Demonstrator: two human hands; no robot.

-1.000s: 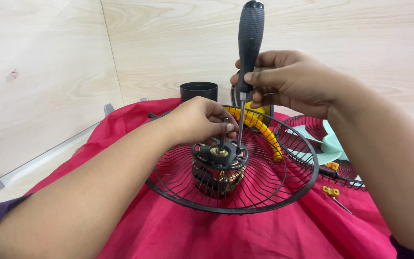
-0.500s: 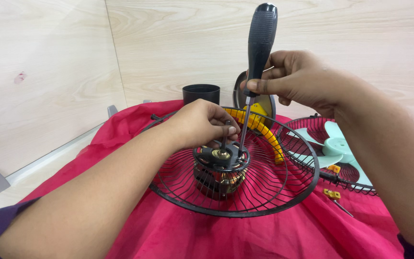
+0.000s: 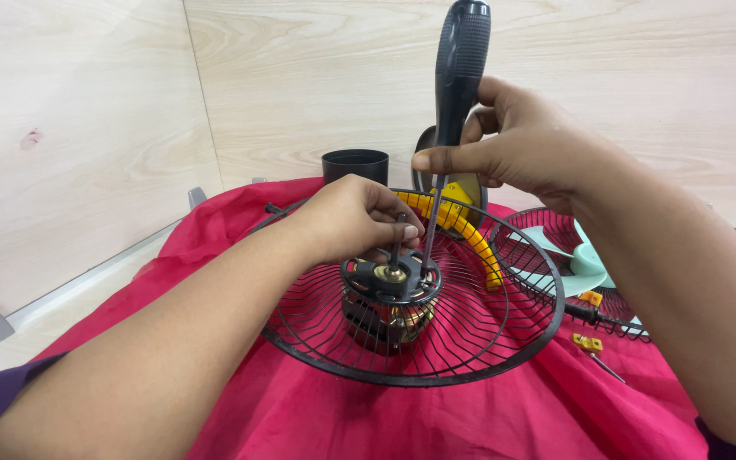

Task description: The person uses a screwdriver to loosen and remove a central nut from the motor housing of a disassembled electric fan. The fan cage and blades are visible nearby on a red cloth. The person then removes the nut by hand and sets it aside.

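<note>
The grille [image 3: 436,341] lies on the red cloth [image 3: 470,417] over the surface, motor [image 3: 389,294] at its centre. The left hand [image 3: 355,217] pinches the motor's top. The right hand [image 3: 521,140] grips the screwdriver [image 3: 457,77] upright, tip on the motor plate. Looks like a screw is being worked; next the tip must stay seated, plumb.

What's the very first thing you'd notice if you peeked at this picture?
A tall black-handled screwdriver stands upright in the middle, pinched by the right hand, its tip down on a black and brass fan motor. The motor sits inside a round black wire fan guard on a bright red cloth, and the left hand steadies the motor from the left.
</note>
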